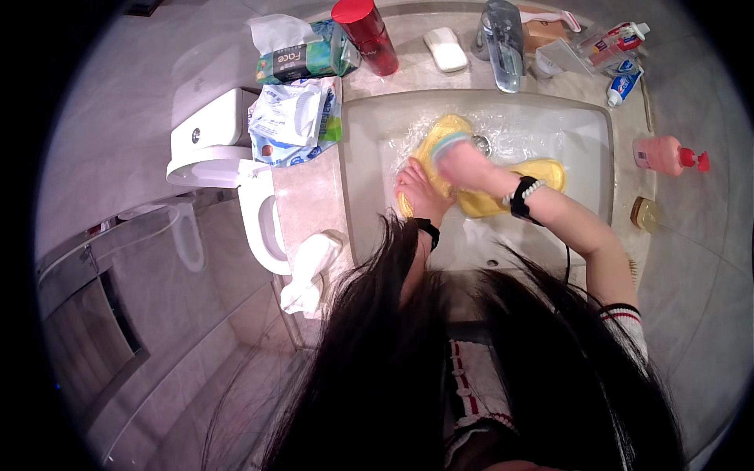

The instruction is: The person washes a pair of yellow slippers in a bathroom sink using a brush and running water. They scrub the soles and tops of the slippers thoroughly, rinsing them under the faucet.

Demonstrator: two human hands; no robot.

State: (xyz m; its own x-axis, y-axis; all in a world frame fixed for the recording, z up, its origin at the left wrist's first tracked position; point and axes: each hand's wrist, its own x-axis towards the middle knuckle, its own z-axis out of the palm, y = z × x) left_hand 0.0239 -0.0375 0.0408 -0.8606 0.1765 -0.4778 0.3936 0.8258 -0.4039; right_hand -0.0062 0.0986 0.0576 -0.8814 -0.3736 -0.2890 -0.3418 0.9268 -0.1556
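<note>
In the white sink (pixel 361 157), a yellow slipper (pixel 450 125) lies lengthwise under both my hands. My left hand (pixel 422 192) presses on it, fingers curled over its near part. My right hand (pixel 470 169), slightly blurred, is closed around a scrubbing brush (pixel 450 143) with a pale blue and white edge, held against the slipper's upper part. Its bristles are hidden. A second yellow slipper (pixel 547 174) rests on the sink bottom to the right, partly beneath my right forearm. Water splashes around the first slipper, beside the drain (pixel 481 145).
A faucet (pixel 504 47) stands behind the sink, with a white soap bar (pixel 446 49) and red bottle (pixel 367 38) leftward. Tissue (pixel 306 59) and wipes packs (pixel 294 118) lie left. A toothpaste tube (pixel 625 83) and pink pump bottle (pixel 661 155) are right. Long hair hangs nearby.
</note>
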